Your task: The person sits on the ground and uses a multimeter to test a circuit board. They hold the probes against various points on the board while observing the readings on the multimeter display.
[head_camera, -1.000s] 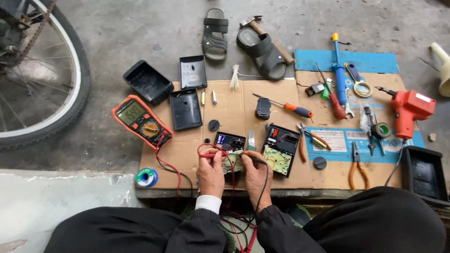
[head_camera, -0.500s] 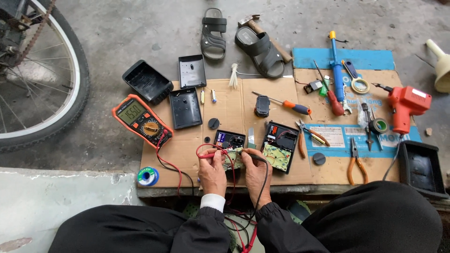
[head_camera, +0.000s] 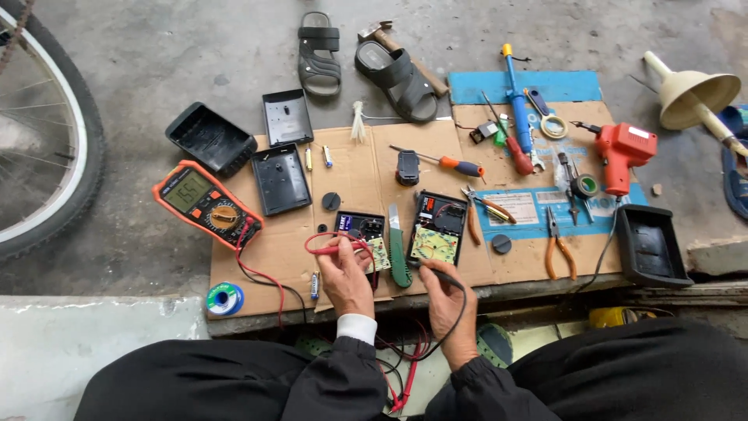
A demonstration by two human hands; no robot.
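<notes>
My left hand (head_camera: 346, 274) holds a red test probe (head_camera: 336, 248) against a small green circuit board (head_camera: 379, 251) next to an opened black meter body (head_camera: 360, 226). My right hand (head_camera: 448, 300) grips a black test probe (head_camera: 436, 273) just below a second opened meter with a green board (head_camera: 436, 230). Red and black leads run from the probes to an orange multimeter (head_camera: 204, 202) at the left of the cardboard sheet (head_camera: 358, 168). A green utility knife (head_camera: 398, 253) lies between the two boards.
Black plastic covers (head_camera: 279, 178), a solder spool (head_camera: 224, 298), screwdrivers (head_camera: 448, 162), pliers (head_camera: 558, 251), an orange glue gun (head_camera: 621, 152), a blue pump tool (head_camera: 516, 101), sandals (head_camera: 321, 51), a hammer, a cream funnel (head_camera: 689, 90) and a bicycle wheel (head_camera: 66, 148) surround the work spot.
My right hand has drawn back toward me with the black probe, off the board area. The left hand stays on the small board. The camera view has shifted slightly.
</notes>
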